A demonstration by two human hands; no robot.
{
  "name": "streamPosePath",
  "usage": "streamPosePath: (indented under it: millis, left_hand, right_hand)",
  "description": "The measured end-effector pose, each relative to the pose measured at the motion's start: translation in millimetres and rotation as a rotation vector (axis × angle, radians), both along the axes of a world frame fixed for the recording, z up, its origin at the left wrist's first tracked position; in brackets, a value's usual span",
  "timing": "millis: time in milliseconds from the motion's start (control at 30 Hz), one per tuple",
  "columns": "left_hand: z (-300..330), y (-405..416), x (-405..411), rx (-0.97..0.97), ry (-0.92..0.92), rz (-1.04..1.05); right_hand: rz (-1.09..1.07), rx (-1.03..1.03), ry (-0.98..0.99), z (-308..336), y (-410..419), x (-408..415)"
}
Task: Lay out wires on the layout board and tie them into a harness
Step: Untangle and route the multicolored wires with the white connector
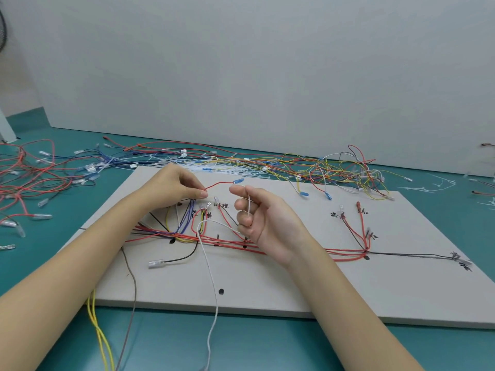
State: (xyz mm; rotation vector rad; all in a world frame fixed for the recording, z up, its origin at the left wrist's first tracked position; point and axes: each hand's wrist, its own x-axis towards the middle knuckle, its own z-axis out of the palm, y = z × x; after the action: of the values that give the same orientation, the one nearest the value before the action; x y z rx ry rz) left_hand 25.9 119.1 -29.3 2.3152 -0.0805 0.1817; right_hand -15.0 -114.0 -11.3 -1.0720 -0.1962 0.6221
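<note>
Fingers both busy: left hand pinches red wire over layout board; right hand curls round white wire trailing onto desk. Laying-out step, judging by routed bundle. Next: seat red wire's blue terminal at its mark.

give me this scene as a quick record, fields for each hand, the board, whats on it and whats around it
left hand: pinches a red wire with a blue terminal
right hand: fingers curled round a white wire
board: pale, flat on a teal table, with black dots and handwritten marks
on board: red, black, blue and yellow wires along a main run, branches up on the right
behind board: loose wire piles and white ties
front edge: white, yellow and grey wires hang off
</note>
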Motion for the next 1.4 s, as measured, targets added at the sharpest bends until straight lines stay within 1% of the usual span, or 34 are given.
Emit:
streamPosePath:
  millis: [167,633,767,967,1067,1167,1400]
  left_hand:
    - [-5.5,2.5,1.8,-0.036,-0.002,0.006]
    - [-6.9,-0.1,0.6,-0.015,-0.048,0.053]
    - [-5.8,2.1,0.1,-0.074,-0.035,0.097]
    - [-5.1,6.4,-1.1,-0.225,0.031,0.154]
    - [-4.2,5.6,-0.6,-0.242,0.055,0.193]
    - [-3.1,2.8,0.1,-0.219,0.065,0.219]
    - [1.1,-1.7,-2.8,-0.123,0.000,0.221]
  right_hand:
    - [0.003,-0.007,-0.003,-0.7,-0.4,-1.8]
    - [0.044,-0.081,-0.054,-4.3,5.9,-8.3]
    - [0.039,-0.091,-0.056,-4.3,7.8,-11.4]
    - [0.041,-0.096,-0.050,-4.7,9.2,-14.9]
    - [0.035,-0.099,-0.037,-5.2,9.9,-15.6]
    - [0.018,-0.092,-0.019,-5.6,8.9,-15.0]
    - [0.008,-0.051,0.013,-5.9,7.2,-15.3]
